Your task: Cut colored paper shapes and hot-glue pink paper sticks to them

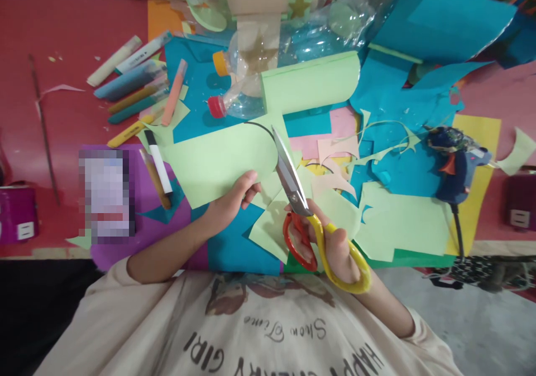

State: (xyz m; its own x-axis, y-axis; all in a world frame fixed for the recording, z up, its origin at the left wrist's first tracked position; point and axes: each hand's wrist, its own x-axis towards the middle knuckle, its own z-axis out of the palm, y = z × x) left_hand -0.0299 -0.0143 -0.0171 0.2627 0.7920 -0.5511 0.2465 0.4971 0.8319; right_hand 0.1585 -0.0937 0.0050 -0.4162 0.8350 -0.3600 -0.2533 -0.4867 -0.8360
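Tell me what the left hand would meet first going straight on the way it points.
The left hand would likely meet the scissors in the right hand, at their blades, though depth is unclear.

Red table (73,130), blue paper (243,245), markers (114,61)

Held a pale green sheet of paper (218,161) in the left hand (232,202), pinched at its near edge under the thumb. Stretched beyond that hand and to both sides of it, smooth and nearly flat, slanted at the left end and rounded at the right, with a dark curved line along the far edge of the rounding. Held scissors (295,194) in the right hand (333,239), with one red grip and one yellow. Pointed away from that hand and leftward, with silver blades close together beside the rounded end.
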